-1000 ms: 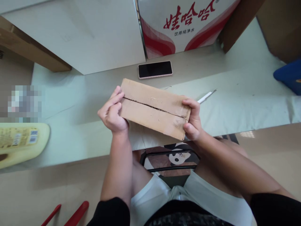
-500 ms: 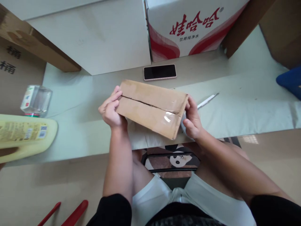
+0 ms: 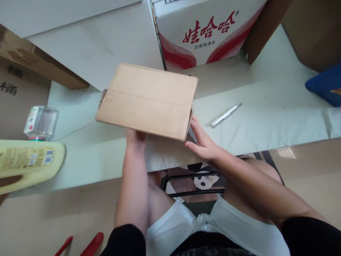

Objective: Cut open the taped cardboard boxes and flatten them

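Observation:
A brown cardboard box (image 3: 149, 101) is held up over the table, tilted, with a broad plain face towards me. My left hand (image 3: 135, 137) supports it from beneath; the fingers are hidden behind the box and only the heel of the hand and wrist show. My right hand (image 3: 202, 142) is at the lower right corner, fingers against the short end and thumb just below the corner. Small flap edges stick out at both ends of the box. A slim white pen-like tool (image 3: 226, 115) lies on the table to the right of my right hand.
A white carton with red print (image 3: 210, 35) and a large white box (image 3: 93, 49) stand at the back. On the left lie a clear bottle (image 3: 41, 121) and a yellow jug (image 3: 32, 163). A blue container (image 3: 325, 85) is at the right. The pale cloth-covered table (image 3: 266, 117) ends near my knees.
The box has been raised, moved left and turned, so its broad face shows instead of the narrow taped side. It now covers the phone's spot. My left hand has gone underneath.

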Action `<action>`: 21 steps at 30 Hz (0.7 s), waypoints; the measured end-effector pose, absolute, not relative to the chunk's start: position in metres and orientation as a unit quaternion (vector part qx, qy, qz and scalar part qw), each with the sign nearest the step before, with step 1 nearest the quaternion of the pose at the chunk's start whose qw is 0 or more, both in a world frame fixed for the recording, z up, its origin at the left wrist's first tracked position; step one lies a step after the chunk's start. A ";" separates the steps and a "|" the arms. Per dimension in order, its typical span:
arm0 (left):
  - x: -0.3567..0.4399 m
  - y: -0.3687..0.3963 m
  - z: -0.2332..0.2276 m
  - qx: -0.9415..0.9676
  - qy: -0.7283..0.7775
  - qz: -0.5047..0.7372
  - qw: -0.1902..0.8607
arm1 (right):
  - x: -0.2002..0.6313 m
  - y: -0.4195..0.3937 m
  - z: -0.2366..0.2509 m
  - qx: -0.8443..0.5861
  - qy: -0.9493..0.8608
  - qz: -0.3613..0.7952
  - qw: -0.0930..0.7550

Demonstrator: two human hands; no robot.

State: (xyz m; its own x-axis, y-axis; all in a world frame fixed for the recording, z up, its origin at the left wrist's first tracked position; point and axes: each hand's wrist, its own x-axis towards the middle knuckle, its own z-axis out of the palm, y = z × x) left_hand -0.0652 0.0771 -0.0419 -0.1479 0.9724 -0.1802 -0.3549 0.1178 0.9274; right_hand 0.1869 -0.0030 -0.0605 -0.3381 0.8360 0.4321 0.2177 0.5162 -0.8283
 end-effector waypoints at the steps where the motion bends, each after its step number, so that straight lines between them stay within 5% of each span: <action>1: -0.058 0.075 -0.039 0.302 0.496 0.586 0.566 | 0.189 -0.003 -0.059 -0.370 -0.747 0.322 0.450; 9: -0.042 0.072 -0.034 0.310 0.508 0.560 0.576 | 0.204 0.002 -0.044 -0.416 -0.762 0.257 0.425; 15: -0.051 0.067 -0.037 0.373 0.505 0.492 0.603 | 0.204 0.002 -0.041 -0.410 -0.722 0.195 0.521; 21: -0.046 0.060 -0.031 0.409 0.502 0.322 0.691 | 0.204 -0.001 -0.046 -0.405 -0.664 0.270 0.568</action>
